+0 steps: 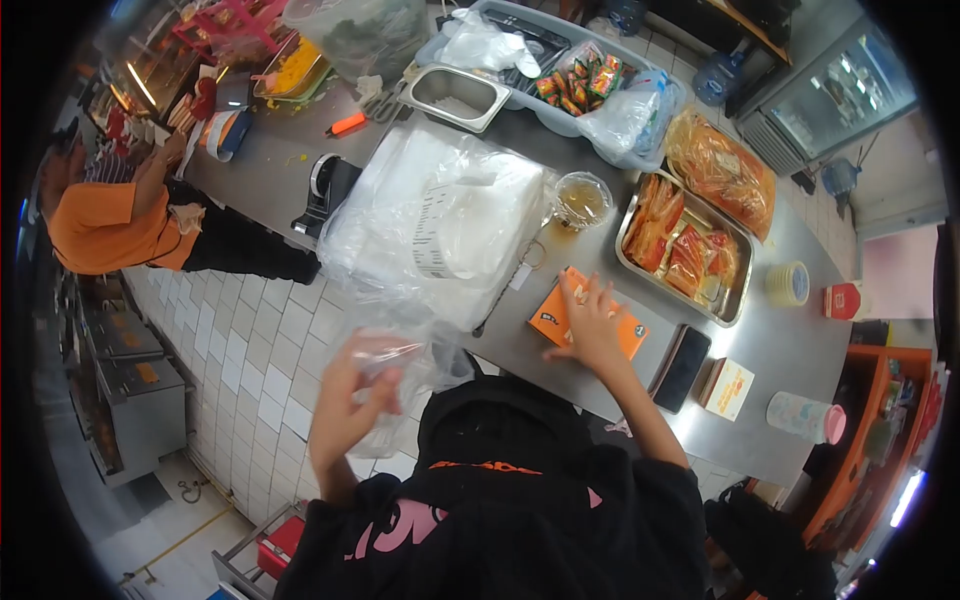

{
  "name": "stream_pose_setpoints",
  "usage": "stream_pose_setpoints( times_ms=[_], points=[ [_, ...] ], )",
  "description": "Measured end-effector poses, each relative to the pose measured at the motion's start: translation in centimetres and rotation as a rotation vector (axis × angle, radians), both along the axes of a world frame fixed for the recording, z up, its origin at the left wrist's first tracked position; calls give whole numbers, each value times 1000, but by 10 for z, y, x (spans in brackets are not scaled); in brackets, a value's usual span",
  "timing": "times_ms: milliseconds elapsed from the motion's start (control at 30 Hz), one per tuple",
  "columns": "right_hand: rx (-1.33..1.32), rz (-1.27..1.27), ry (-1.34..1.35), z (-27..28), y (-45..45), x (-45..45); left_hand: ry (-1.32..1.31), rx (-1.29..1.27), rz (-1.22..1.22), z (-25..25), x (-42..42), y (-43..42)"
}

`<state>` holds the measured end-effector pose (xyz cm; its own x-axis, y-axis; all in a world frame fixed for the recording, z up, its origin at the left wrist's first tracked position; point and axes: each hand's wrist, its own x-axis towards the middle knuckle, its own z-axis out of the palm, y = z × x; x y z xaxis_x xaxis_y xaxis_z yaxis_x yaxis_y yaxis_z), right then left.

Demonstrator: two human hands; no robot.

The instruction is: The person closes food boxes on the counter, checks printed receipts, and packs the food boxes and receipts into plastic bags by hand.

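Note:
My left hand [352, 398] is closed on a clear plastic bag [440, 350], which hangs crumpled over the table's front edge. My right hand [592, 325] has its fingers spread over an orange box [553, 318] lying on the steel table. Its fingertips appear to touch the top of the box. Left of the box lies a big stack of white sheets in clear plastic [440, 215]. A black phone [683, 368] and a small white-and-yellow box [726, 388] are to the right of my right hand.
A steel tray of wrapped red-orange food [738, 300] sits beyond the orange box, near a lidded cup [582, 201]. Further back stand a steel pan [490, 122] and a plastic bin [640, 155]. A tumbler [806, 417] is at right. A person in orange [100, 225] works at far left.

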<state>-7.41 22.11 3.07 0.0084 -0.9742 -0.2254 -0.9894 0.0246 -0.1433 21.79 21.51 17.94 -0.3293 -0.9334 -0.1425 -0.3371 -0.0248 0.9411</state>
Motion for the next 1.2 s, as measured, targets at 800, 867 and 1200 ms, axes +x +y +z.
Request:
stream_pose_setpoints(
  times_ms=[800, 867, 1200],
  points=[
    [-786, -140, -672, 195, 89, -39, 641, 618, -419, -76, -194, -35],
    [-785, 140, -674, 135, 70, -28, 659, 599, -383, -111, -195, -44],
    [-483, -121, -694, 20, 73, -16, 558, 328, -240, -201, -138, -45]
  ],
)
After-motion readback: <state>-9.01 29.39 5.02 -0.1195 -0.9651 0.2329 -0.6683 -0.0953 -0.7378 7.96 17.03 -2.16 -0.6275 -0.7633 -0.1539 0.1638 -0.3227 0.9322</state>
